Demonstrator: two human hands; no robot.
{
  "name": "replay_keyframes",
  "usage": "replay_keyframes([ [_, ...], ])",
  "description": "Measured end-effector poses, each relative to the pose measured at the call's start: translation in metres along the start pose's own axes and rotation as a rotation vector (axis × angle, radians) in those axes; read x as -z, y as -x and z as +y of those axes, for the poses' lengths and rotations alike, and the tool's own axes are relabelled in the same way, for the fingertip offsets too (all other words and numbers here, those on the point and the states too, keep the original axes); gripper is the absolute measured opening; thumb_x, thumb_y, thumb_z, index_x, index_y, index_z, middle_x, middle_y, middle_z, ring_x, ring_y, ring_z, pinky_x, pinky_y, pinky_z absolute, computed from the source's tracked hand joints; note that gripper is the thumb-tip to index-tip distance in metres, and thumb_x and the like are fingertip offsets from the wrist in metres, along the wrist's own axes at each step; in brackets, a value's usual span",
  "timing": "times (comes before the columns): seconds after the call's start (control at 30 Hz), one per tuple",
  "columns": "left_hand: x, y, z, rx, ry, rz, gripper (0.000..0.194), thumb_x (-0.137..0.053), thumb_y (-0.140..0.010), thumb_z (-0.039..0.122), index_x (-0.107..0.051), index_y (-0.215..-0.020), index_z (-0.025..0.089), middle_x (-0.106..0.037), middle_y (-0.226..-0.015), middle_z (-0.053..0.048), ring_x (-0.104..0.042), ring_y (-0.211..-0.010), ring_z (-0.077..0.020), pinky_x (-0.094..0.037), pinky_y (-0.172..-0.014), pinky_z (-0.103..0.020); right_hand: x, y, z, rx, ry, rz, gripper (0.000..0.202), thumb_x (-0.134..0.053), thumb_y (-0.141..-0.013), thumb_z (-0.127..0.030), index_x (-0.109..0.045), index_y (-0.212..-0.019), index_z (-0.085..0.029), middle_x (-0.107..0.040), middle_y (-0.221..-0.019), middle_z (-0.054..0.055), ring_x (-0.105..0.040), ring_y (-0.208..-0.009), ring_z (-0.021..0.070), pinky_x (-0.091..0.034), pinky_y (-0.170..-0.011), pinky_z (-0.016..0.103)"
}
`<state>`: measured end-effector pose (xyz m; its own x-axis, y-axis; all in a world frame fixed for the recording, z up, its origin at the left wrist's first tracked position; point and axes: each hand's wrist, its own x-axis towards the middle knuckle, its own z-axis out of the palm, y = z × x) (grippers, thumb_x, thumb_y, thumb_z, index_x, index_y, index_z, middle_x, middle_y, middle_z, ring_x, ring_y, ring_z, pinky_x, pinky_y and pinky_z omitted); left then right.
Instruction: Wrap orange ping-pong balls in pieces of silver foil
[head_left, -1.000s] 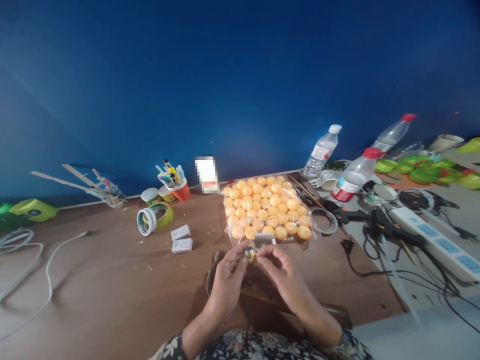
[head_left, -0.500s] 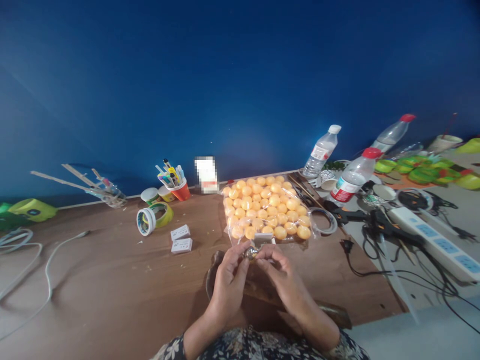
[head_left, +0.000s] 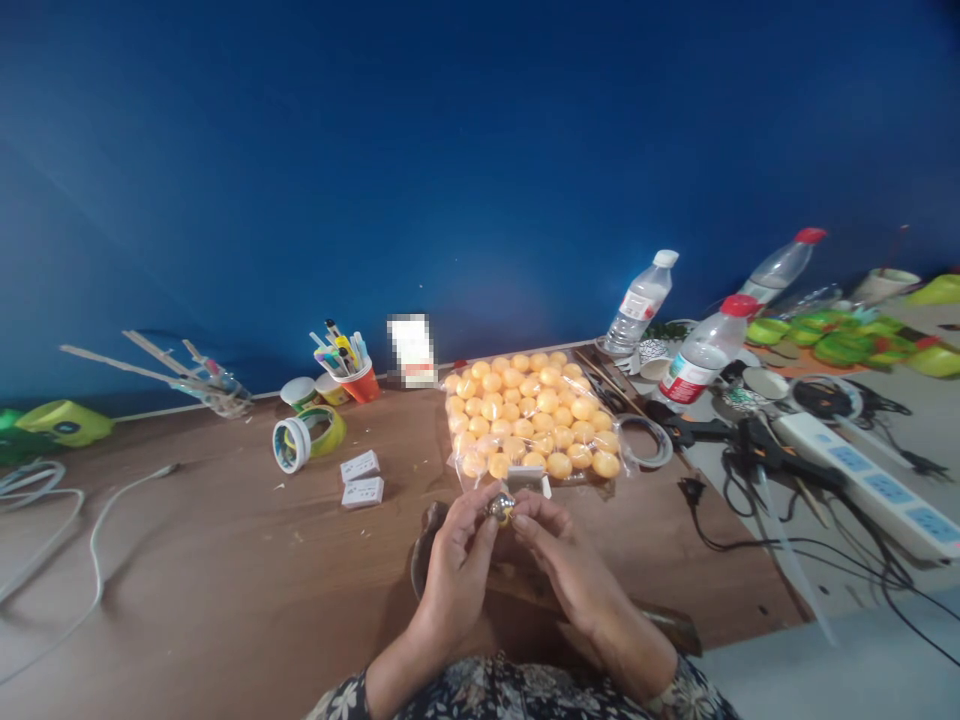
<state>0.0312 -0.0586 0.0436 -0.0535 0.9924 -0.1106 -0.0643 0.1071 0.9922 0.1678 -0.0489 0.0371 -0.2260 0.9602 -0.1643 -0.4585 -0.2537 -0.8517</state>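
A small shiny metallic piece (head_left: 500, 506) with a bit of yellow is pinched between the fingertips of my left hand (head_left: 459, 555). From the other side, the closed fingertips of my right hand (head_left: 570, 560) touch it. Just beyond my fingers stands a small open white box (head_left: 531, 482), partly hidden. Behind that lies a clear bag of orange-yellow balls (head_left: 529, 415). Two small white boxes (head_left: 363, 491) rest on the brown table (head_left: 300, 580) to the left. Under my hands is a dark curved object (head_left: 421, 555), mostly covered.
Tape rolls (head_left: 292, 444) and an orange cup of pens (head_left: 358, 380) stand back left. A white cable (head_left: 96, 540) runs along the left. To the right are plastic bottles (head_left: 705, 352), a glue gun (head_left: 787, 455), a power strip (head_left: 870, 478) and black cords.
The metallic piece has turned slightly, and more yellow shows below it. Both hands stay nearly in place. The view has shifted very slightly.
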Motion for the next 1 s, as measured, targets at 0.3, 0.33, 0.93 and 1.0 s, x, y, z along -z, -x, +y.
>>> replay_keyframes([
  [0.3, 0.001, -0.0015, 0.0, -0.026, -0.044, -0.005, 0.031, -0.062, -0.083, 0.026, -0.07, -0.113, 0.024, -0.066, -0.121, -0.008, -0.058, -0.115, -0.0254, -0.038, -0.103, -0.035, 0.0012, -0.0002, 0.0014, -0.044, -0.021, 0.017, 0.019, -0.074, -0.074, -0.038, -0.066, -0.075, -0.021, -0.065, -0.079, 0.001, -0.059, -0.075, 0.0176, -0.048, -0.073, 0.03],
  [0.33, 0.0012, -0.0014, 0.0, -0.038, -0.06, -0.009, 0.031, -0.061, -0.083, 0.026, -0.069, -0.113, 0.024, -0.066, -0.122, -0.008, -0.057, -0.116, -0.0255, -0.037, -0.104, -0.035, 0.0012, 0.0001, 0.0012, -0.047, -0.023, 0.02, 0.019, -0.075, -0.074, -0.038, -0.066, -0.075, -0.021, -0.066, -0.08, 0.001, -0.06, -0.076, 0.0175, -0.048, -0.073, 0.029],
  [0.93, 0.002, -0.0014, 0.0046, -0.182, -0.271, -0.045, 0.03, -0.056, -0.085, 0.024, -0.069, -0.113, 0.024, -0.066, -0.119, -0.007, -0.058, -0.115, -0.0236, -0.041, -0.102, -0.037, 0.0036, 0.0022, -0.006, -0.125, 0.022, 0.061, 0.026, -0.078, -0.07, -0.042, -0.068, -0.074, -0.018, -0.065, -0.075, 0.0, -0.056, -0.075, 0.0158, -0.044, -0.074, 0.027],
  [1.0, 0.0023, -0.0017, 0.0023, -0.185, -0.295, -0.057, 0.03, -0.055, -0.086, 0.025, -0.068, -0.114, 0.024, -0.066, -0.12, -0.007, -0.058, -0.115, -0.023, -0.042, -0.102, -0.037, 0.0045, 0.0023, -0.006, -0.129, 0.03, 0.066, 0.026, -0.078, -0.069, -0.042, -0.069, -0.075, -0.018, -0.062, -0.071, -0.001, -0.054, -0.071, 0.0139, -0.042, -0.07, 0.025],
])
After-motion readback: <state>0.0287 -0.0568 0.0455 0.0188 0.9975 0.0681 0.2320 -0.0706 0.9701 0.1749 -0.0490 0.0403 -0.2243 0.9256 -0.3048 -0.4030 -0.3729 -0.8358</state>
